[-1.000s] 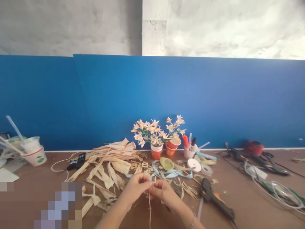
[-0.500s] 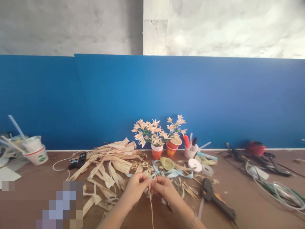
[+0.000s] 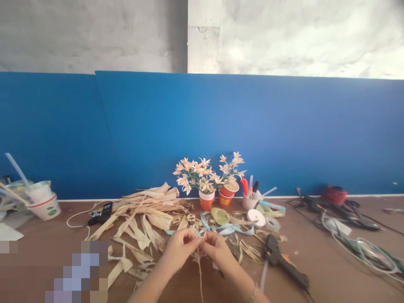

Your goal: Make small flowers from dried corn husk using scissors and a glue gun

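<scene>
My left hand (image 3: 183, 245) and my right hand (image 3: 216, 248) meet at the middle of the table, thumbs and forefingers pinched close together. Between them they hold a thin pale strand, its twisted tail (image 3: 200, 273) hanging down toward the table's near edge. A small pale loop or end shows at the fingertips; its exact form is too small to make out. Around the hands lie dried husk strips (image 3: 154, 202) on the left and light blue ribbon (image 3: 236, 229) just beyond. A black glue gun (image 3: 284, 263) rests to the right of my right hand.
Behind stand paper cups (image 3: 206, 201) with pale husk flowers (image 3: 197, 170), a pen cup (image 3: 251, 201), a white spool (image 3: 256, 218) and a tape roll (image 3: 272, 224). Cables (image 3: 341, 240) lie at right. A white cup (image 3: 46, 207) is at left, a blue panel (image 3: 252, 126) at the back.
The view has turned slightly to the right. Both hands stay pinched together on the strand, with only small finger movement.
</scene>
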`<state>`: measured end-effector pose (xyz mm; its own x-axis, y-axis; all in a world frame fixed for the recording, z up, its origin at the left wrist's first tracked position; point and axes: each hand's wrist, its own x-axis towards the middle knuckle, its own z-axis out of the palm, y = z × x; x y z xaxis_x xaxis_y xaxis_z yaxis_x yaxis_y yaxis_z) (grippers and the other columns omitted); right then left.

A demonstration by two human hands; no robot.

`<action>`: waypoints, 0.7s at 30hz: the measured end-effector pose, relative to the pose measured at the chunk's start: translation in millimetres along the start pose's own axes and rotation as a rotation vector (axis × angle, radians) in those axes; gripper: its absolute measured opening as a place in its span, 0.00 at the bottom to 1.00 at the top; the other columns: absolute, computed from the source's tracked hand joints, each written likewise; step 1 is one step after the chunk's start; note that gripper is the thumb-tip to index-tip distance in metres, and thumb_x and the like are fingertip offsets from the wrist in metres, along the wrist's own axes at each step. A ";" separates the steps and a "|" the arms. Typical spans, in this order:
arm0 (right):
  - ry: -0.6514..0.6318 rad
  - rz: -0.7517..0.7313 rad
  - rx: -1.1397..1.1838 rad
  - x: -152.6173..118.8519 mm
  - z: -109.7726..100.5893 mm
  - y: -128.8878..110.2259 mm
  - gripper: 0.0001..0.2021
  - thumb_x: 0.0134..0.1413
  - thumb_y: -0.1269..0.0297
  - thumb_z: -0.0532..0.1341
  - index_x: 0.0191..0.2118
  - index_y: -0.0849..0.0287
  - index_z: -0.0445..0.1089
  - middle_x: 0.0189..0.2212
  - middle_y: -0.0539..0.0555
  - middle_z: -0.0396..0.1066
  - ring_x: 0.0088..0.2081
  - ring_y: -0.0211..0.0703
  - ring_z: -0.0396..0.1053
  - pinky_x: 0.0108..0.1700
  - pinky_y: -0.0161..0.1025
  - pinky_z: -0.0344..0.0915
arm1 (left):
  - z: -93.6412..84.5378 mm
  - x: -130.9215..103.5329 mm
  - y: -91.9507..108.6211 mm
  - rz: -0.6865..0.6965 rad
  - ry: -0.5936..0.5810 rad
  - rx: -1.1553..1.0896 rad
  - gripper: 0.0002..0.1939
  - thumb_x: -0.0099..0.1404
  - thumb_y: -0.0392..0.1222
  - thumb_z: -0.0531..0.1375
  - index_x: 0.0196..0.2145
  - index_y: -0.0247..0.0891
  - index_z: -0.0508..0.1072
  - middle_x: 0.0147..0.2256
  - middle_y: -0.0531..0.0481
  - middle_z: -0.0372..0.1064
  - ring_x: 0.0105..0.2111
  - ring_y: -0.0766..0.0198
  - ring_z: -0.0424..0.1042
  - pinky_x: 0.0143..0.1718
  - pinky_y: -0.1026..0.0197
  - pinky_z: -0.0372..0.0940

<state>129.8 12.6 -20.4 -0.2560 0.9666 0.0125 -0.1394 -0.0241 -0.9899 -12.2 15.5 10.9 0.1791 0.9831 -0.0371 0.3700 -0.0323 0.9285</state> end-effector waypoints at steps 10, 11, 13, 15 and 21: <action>0.111 -0.082 -0.293 -1.4 1.5 3.9 0.14 0.45 0.57 0.59 0.21 0.58 0.56 0.17 0.44 0.54 0.21 0.33 0.52 0.25 0.32 0.50 | -0.2 -1.6 -6.2 0.061 -0.071 -0.082 0.10 0.55 0.45 0.56 0.21 0.37 0.63 0.20 0.58 0.56 0.23 0.68 0.55 0.26 0.64 0.52; 0.167 -0.093 -0.372 -1.1 0.8 4.6 0.12 0.45 0.60 0.58 0.20 0.58 0.56 0.17 0.44 0.55 0.21 0.33 0.52 0.25 0.32 0.50 | -0.3 -2.4 -5.5 0.068 -0.079 -0.097 0.10 0.55 0.45 0.56 0.21 0.37 0.63 0.20 0.58 0.56 0.23 0.68 0.55 0.26 0.65 0.51; 0.278 -0.102 -0.486 0.3 -3.8 4.7 0.08 0.42 0.63 0.56 0.19 0.58 0.58 0.16 0.44 0.56 0.21 0.34 0.54 0.25 0.32 0.50 | -1.9 -4.7 -1.7 0.064 -0.107 -0.148 0.10 0.56 0.46 0.56 0.23 0.37 0.64 0.21 0.58 0.56 0.23 0.68 0.55 0.26 0.65 0.51; 0.348 -0.103 -0.505 2.9 -12.8 2.7 0.06 0.41 0.64 0.55 0.19 0.58 0.59 0.15 0.45 0.58 0.21 0.35 0.55 0.25 0.33 0.51 | -6.3 -6.4 3.6 0.055 -0.107 -0.201 0.11 0.55 0.47 0.58 0.23 0.36 0.65 0.21 0.57 0.57 0.24 0.68 0.55 0.27 0.65 0.52; 0.604 -0.125 -0.399 9.2 -53.9 -17.8 0.11 0.40 0.56 0.54 0.19 0.58 0.60 0.16 0.47 0.59 0.21 0.37 0.55 0.25 0.34 0.54 | -39.4 1.7 13.4 0.017 0.154 -0.544 0.16 0.49 0.53 0.63 0.22 0.36 0.69 0.21 0.55 0.62 0.25 0.67 0.60 0.29 0.64 0.56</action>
<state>181.5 35.7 -10.3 0.3270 0.9308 0.1632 0.2550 0.0794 -0.9637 -42.8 23.9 37.8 0.0312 0.9995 -0.0039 -0.1622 0.0089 0.9867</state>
